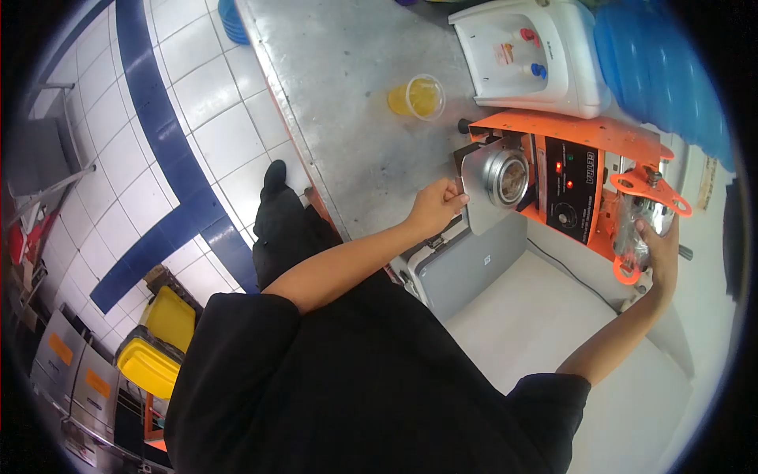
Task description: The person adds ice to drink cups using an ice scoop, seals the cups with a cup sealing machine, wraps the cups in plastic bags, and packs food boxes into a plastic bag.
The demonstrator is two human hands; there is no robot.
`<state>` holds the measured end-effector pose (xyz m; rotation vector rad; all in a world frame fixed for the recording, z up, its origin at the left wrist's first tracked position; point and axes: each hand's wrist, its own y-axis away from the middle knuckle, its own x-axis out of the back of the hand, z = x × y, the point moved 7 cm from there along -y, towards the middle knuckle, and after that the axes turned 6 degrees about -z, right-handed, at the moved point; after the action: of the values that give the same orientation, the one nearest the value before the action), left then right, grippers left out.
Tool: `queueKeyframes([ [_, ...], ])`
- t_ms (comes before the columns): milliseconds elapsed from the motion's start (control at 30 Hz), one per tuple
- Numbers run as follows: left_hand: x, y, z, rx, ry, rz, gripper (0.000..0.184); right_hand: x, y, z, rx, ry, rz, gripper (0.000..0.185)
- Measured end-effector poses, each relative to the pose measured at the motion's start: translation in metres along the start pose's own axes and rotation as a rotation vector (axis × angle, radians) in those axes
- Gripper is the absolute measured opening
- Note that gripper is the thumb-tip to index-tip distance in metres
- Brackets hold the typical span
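My left hand is closed on the edge of the flat metal tray that sticks out of an orange cup sealing machine. A round silver holder sits in the tray, and what lies inside it I cannot make out clearly. At the machine's far end, my right hand is wrapped round a shiny roll of clear film, between two orange brackets. Two red lights glow on the machine's black control panel. On the metal table stands a clear plastic cup of yellow drink, apart from both hands.
A white water dispenser with a blue bottle stands beside the machine. A grey case lies on the near side, with a black cable behind it. Yellow containers are at the lower left, by the tiled floor.
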<state>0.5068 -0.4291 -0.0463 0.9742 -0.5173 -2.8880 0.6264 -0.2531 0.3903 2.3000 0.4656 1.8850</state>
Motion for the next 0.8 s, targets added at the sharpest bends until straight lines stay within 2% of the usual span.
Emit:
queueKeyframes([
  [167,-0.009,-0.006,-0.004,0.011,0.039,0.012,0.023,-0.011,0.006,-0.011,-0.030,-0.082,0.043,0.088],
  [367,-0.014,-0.012,-0.005,0.015,0.003,0.023,0.022,-0.017,0.010,-0.008,-0.172,-0.082,0.062,0.093],
  [467,-0.022,-0.017,0.003,0.069,-0.060,0.002,0.021,-0.013,0.007,0.001,-0.099,-0.096,0.084,0.094],
  [567,-0.035,-0.030,0.002,0.075,-0.046,0.026,0.021,-0.002,0.002,0.008,0.088,0.003,0.149,0.096],
  [667,-0.045,-0.041,0.007,0.087,-0.078,0.051,0.020,-0.007,0.006,-0.010,0.090,-0.017,0.135,0.095],
  [767,-0.055,-0.056,0.011,0.063,-0.093,0.059,0.021,-0.016,0.010,-0.013,-0.154,-0.098,0.028,0.092],
  [800,-0.059,-0.061,0.011,0.065,-0.090,0.059,0.021,-0.014,0.009,-0.014,-0.055,-0.079,0.078,0.090],
])
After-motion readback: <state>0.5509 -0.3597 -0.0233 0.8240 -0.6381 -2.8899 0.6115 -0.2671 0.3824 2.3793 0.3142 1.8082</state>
